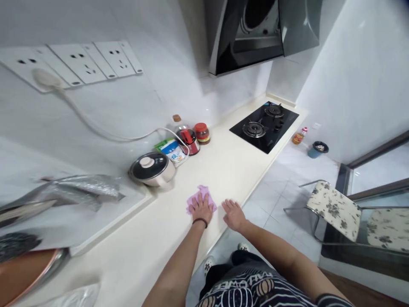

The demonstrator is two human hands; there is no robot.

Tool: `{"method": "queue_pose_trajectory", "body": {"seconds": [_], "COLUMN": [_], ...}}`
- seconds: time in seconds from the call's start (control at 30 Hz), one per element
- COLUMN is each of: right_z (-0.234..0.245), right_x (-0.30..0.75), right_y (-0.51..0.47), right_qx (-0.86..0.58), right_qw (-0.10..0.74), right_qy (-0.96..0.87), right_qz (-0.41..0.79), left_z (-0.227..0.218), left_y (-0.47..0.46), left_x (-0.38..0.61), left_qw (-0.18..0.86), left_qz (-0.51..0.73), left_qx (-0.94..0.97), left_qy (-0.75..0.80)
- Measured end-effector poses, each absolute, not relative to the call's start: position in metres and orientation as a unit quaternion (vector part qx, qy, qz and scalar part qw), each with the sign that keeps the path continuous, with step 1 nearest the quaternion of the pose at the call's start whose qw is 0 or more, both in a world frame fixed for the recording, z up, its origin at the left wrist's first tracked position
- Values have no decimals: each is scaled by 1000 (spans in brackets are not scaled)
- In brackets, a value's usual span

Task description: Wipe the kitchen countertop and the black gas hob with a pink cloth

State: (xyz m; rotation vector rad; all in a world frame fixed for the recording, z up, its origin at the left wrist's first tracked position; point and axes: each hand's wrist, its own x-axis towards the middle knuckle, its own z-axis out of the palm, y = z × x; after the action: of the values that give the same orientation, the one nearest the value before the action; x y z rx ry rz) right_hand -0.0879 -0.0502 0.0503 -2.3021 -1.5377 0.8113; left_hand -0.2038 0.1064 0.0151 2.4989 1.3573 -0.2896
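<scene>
My left hand, a dark band round its wrist, lies with fingers spread on a crumpled purple cloth, pressing it against the cream countertop. Parts of the cloth show above the fingertips and at both sides. Near the front edge of the counter, my right hand rests with fingers stretched out and nothing in it. A small electric pot with a dark glass lid stands beyond the cloth to the left.
Against the wall stand a blue-white packet, a dark jar with a red label and a red-lidded jar. A white cord hangs over them. Further along is a gas hob. A patterned chair stands on the floor, right.
</scene>
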Motion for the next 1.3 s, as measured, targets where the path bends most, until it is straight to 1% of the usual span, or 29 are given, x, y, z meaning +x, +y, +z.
{"method": "queue_pose_trajectory", "body": {"seconds": [0.07,0.17,0.33,0.43,0.57,0.83,1.0,1.13,1.3], "right_z": [59,64,53,45,43,38,44,50,56], "right_x": [-72,-54,-27,-11,0,12,25,27,25], "right_y": [-45,-37,-20,-12,-7,-10,-4,3,9], "right_qx": [-797,-799,-800,-813,-823,-812,-787,-786,-810], "right_qw": [102,65,-13,-39,-44,-52,-43,-35,-50], "right_qy": [-524,-530,-539,-517,-490,-505,-539,-544,-508], "right_qz": [282,277,263,264,284,289,298,291,286], "left_z": [18,17,2,-6,-5,14,21,22,4], "left_y": [96,57,-12,-18,26,197,283,297,245], "left_x": [-205,-233,-291,-305,-281,-173,-131,-126,-156], "left_qw": [132,119,105,119,134,182,193,191,168], "left_qz": [-111,-127,-144,-145,-140,-120,-108,-110,-108], "left_qx": [862,863,856,852,838,816,807,810,853], "left_qy": [477,475,484,489,510,535,548,544,482]}}
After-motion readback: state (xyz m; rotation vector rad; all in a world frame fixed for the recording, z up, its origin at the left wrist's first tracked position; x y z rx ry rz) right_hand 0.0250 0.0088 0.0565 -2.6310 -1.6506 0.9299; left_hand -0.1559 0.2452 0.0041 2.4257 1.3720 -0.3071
